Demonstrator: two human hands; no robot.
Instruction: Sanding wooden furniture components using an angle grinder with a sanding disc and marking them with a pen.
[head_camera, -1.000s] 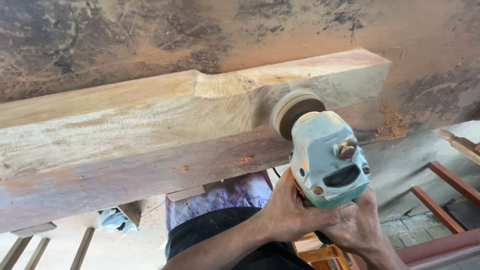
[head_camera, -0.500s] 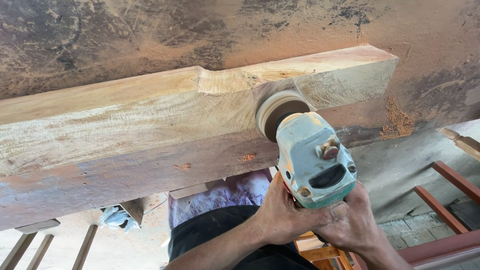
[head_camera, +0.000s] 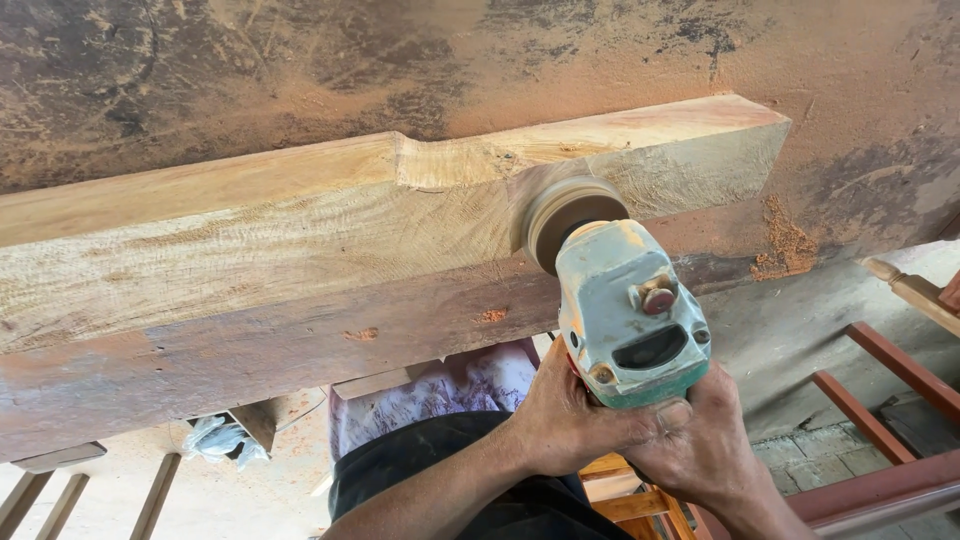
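A pale wooden beam (head_camera: 300, 240) lies across a dusty reddish work surface (head_camera: 400, 60). Both my hands grip a light green angle grinder (head_camera: 630, 310) with a round sanding disc (head_camera: 565, 215) pressed against the beam's near face, right of its middle. My left hand (head_camera: 565, 420) wraps the tool's body from the left. From below and to the right, my right hand (head_camera: 705, 445) clasps the rear of the tool. The beam's face looks rough and lighter around the disc.
A small heap of reddish sawdust (head_camera: 785, 250) lies on the surface right of the beam's end. Red wooden frame parts (head_camera: 880, 410) stand at lower right. A crumpled bag (head_camera: 215, 440) and wooden slats (head_camera: 160, 495) lie below at lower left.
The grinder and both hands have slid leftward along the beam's face, away from its right end.
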